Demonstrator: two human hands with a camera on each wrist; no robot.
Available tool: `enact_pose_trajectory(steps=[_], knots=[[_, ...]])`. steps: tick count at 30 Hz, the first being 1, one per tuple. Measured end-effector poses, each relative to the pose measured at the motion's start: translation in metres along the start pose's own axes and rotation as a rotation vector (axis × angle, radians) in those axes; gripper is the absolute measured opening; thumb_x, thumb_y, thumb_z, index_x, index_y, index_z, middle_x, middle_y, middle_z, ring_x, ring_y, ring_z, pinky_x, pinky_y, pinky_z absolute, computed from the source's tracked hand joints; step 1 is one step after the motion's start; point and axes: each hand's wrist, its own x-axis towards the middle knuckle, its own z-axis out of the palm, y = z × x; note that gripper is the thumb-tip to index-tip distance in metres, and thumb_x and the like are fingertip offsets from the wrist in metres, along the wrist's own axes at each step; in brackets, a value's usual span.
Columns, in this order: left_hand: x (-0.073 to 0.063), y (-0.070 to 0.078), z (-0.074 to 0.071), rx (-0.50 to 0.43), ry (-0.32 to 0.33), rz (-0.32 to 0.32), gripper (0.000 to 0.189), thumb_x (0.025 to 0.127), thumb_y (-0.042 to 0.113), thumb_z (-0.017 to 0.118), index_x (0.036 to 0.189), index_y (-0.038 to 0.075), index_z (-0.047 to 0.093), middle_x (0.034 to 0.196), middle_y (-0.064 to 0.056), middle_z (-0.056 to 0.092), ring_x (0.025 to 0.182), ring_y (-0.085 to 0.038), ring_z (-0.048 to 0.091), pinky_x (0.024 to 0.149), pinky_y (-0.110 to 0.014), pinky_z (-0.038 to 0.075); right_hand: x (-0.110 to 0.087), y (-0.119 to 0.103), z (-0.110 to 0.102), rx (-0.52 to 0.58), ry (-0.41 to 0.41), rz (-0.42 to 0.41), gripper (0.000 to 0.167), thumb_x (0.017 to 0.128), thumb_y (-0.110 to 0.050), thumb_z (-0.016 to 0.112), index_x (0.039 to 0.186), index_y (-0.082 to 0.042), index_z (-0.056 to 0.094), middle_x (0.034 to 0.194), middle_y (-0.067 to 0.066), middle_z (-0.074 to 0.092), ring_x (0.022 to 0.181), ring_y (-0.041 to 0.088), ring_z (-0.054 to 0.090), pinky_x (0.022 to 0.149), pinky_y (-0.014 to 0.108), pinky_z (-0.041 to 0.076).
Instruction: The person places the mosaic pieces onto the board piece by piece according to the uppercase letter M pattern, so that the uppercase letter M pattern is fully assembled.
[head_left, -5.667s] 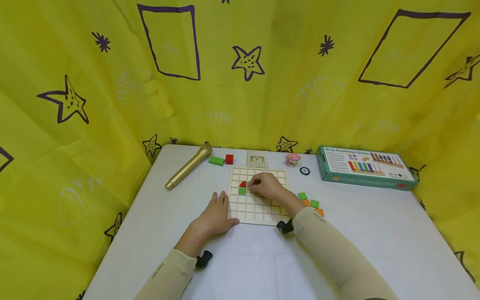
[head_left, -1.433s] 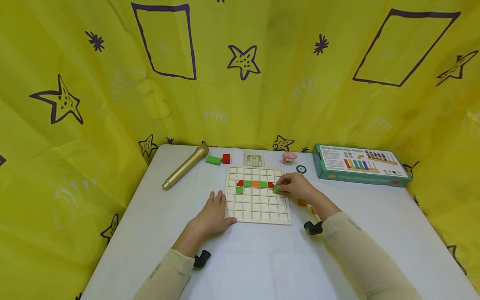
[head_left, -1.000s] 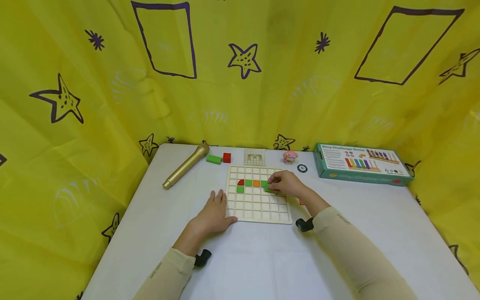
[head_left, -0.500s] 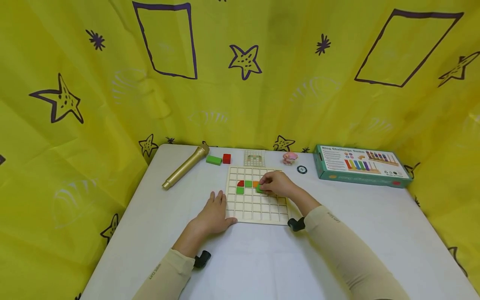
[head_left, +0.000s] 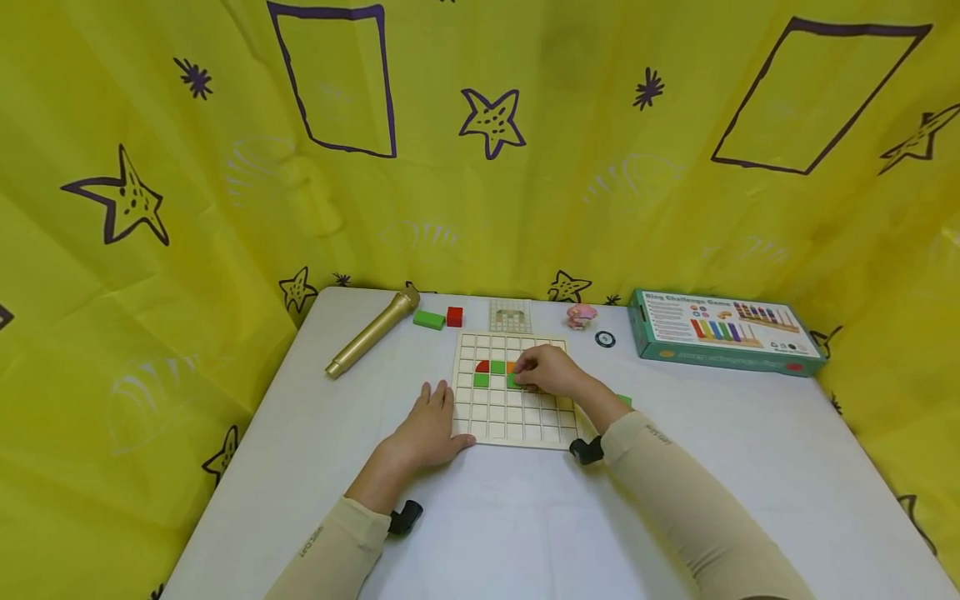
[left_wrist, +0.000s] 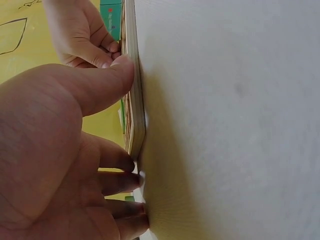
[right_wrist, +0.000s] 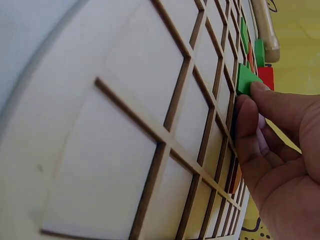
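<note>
A pale wooden grid board (head_left: pixel 517 425) lies on the table. My right hand (head_left: pixel 551 372) pinches a green square block (head_left: pixel 513 381) between thumb and finger, just below an orange block (head_left: pixel 511 367) in the row. In the right wrist view this green block (right_wrist: pixel 245 78) is at the grid, slightly tilted. To its left sit a red rounded block (head_left: pixel 482 367), a green block (head_left: pixel 497 367) and another green block (head_left: pixel 482 381). The right part of the row is hidden behind my hand. My left hand (head_left: pixel 427 429) rests at the board's left edge, fingers extended, thumb (left_wrist: pixel 117 80) touching the front edge.
Behind the board lie a small pattern card (head_left: pixel 510 316), a green block (head_left: pixel 429 320), a red cube (head_left: pixel 454 317) and a gold microphone (head_left: pixel 372 333). A pink figurine (head_left: pixel 581 316), a round token (head_left: pixel 605 339) and a game box (head_left: pixel 731 331) stand right. A green block (head_left: pixel 624 401) shows beside my right wrist.
Since the earliest frame, orange, green and red blocks have extended the row. Lately my right hand has carried the green block leftward from the board's right side to below the orange one. My left hand stays.
</note>
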Motion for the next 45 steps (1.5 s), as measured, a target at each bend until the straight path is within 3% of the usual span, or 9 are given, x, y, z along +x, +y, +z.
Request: enact_pose_trajectory(steps=[10, 18, 26, 36, 45], knots=[[-0.001, 0.0, -0.001, -0.005, -0.001, -0.007, 0.094, 0.096, 0.053, 0.061, 0.153, -0.012, 0.025, 0.162, -0.028, 0.02, 0.149, -0.048, 0.013, 0.119, -0.049, 0.022, -0.003, 0.001, 0.006, -0.145, 0.058, -0.044, 0.008, 0.093, -0.016, 0.074, 0.097, -0.01, 0.074, 0.091, 0.0, 0.067, 0.083, 0.016, 0.058, 0.079, 0.034, 0.049], [-0.002, 0.001, -0.001, -0.015, 0.007, -0.001, 0.093, 0.096, 0.052, 0.062, 0.153, -0.013, 0.026, 0.161, -0.028, 0.021, 0.148, -0.049, 0.014, 0.119, -0.05, 0.023, -0.003, 0.005, 0.011, -0.15, 0.084, -0.053, 0.006, 0.093, -0.016, 0.075, 0.096, -0.011, 0.074, 0.09, -0.001, 0.066, 0.084, 0.017, 0.057, 0.081, 0.035, 0.049], [-0.001, 0.001, -0.001, -0.034, 0.007, -0.015, 0.094, 0.095, 0.052, 0.064, 0.153, -0.012, 0.026, 0.161, -0.027, 0.021, 0.149, -0.049, 0.013, 0.118, -0.051, 0.024, -0.006, 0.006, 0.006, -0.135, 0.06, -0.07, 0.007, 0.093, -0.015, 0.074, 0.099, -0.012, 0.074, 0.096, 0.0, 0.067, 0.09, 0.019, 0.058, 0.085, 0.036, 0.05], [-0.002, 0.002, -0.001, -0.026, 0.011, -0.012, 0.094, 0.095, 0.051, 0.064, 0.152, -0.013, 0.027, 0.161, -0.028, 0.021, 0.148, -0.049, 0.013, 0.119, -0.05, 0.022, -0.017, 0.012, -0.009, -0.109, 0.08, -0.087, 0.008, 0.094, -0.015, 0.073, 0.1, -0.011, 0.075, 0.096, 0.001, 0.068, 0.088, 0.019, 0.058, 0.082, 0.035, 0.049], [-0.001, 0.001, -0.001, -0.024, 0.007, -0.016, 0.095, 0.095, 0.052, 0.064, 0.153, -0.012, 0.026, 0.161, -0.028, 0.021, 0.149, -0.049, 0.013, 0.119, -0.05, 0.022, -0.029, 0.022, -0.024, -0.111, 0.089, -0.043, 0.008, 0.094, -0.016, 0.072, 0.1, -0.01, 0.074, 0.096, 0.002, 0.067, 0.084, 0.02, 0.055, 0.074, 0.033, 0.048]])
